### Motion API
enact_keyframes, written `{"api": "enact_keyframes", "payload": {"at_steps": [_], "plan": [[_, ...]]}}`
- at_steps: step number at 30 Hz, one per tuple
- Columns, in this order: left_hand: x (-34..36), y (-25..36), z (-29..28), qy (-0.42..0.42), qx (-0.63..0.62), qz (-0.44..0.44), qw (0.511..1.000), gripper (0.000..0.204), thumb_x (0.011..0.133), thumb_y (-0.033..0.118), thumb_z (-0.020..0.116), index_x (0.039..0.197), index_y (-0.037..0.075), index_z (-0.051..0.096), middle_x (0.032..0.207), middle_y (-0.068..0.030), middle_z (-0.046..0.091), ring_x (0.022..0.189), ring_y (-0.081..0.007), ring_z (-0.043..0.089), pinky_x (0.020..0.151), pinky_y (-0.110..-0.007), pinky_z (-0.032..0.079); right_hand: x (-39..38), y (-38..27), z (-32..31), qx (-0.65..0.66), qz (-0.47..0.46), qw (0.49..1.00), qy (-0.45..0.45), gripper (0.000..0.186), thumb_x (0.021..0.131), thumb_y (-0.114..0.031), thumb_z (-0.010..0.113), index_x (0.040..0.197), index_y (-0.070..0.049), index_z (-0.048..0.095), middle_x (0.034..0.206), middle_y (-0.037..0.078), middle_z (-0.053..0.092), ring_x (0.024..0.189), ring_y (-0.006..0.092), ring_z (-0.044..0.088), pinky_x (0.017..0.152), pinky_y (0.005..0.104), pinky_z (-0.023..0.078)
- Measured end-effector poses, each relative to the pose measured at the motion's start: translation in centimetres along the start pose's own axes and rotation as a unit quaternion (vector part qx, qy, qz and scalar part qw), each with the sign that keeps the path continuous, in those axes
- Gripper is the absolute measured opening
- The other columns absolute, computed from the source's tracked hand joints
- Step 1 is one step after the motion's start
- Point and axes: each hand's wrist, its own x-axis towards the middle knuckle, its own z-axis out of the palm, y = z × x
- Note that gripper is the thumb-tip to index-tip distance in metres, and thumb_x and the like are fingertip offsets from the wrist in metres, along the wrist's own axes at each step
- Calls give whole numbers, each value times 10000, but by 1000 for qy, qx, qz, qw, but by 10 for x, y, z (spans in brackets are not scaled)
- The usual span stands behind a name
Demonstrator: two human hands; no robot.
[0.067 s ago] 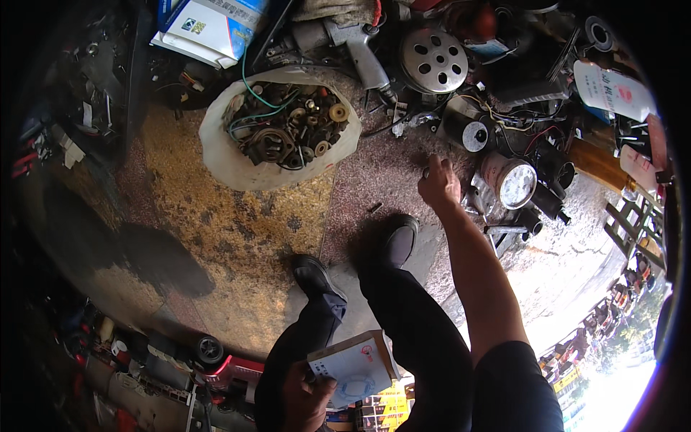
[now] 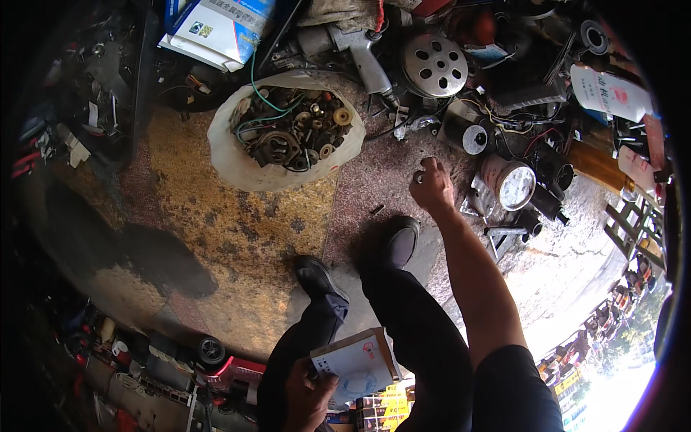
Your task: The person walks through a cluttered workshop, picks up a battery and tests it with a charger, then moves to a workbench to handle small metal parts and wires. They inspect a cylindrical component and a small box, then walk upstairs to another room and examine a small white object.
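Note:
My left hand (image 2: 309,400) grips a small white and blue cardboard box (image 2: 353,369) low in the view, by my left leg, thumb across its face. My right arm is stretched forward and my right hand (image 2: 433,189) is above the floor, its fingers closed on a small dark ring-shaped metal part (image 2: 419,176). The part is mostly covered by my fingers, and its exact kind cannot be made out. To the left of that hand stands a white bag (image 2: 234,162) with its rim rolled down, full of gears, washers and other greasy metal parts (image 2: 277,147).
Beyond my right hand lie a grey pneumatic wrench (image 2: 366,65), a round metal plate with holes (image 2: 434,66) and a dark motor cylinder (image 2: 464,135). A round tub (image 2: 515,183) stands to its right. A short dark pin (image 2: 377,210) lies near my right shoe (image 2: 401,241).
My right hand has shifted slightly left, toward the bag, with the small metal part in its fingers. My left hand still holds the box.

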Motion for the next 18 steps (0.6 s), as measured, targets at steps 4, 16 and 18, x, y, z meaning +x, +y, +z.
{"api": "enact_keyframes", "payload": {"at_steps": [4,16,18], "plan": [[4,1,-4,-14,30,0,999,388,808,47,699,1147,-20,520,1042,-85,602,965,-151,560,897,-318,440,26,-58,0,131,-202,969,53,614,767,-201,678,1306,3,465,911,222,661,889,373,658,837,427,516],[-3,-3,-11,-32,-18,-12,999,444,816,89,715,1186,-31,503,1081,-98,591,997,-154,551,905,-319,441,6,-60,-4,405,35,847,-343,203,782,-76,671,927,30,577,758,84,602,659,204,622,620,355,582],[-8,-11,-14,-39,10,-5,999,438,823,80,701,1197,-28,499,1093,-100,584,1000,-154,546,903,-318,441,-44,-41,-29,549,115,749,-353,151,820,-29,638,940,22,562,791,93,594,687,224,635,680,368,589]]}}
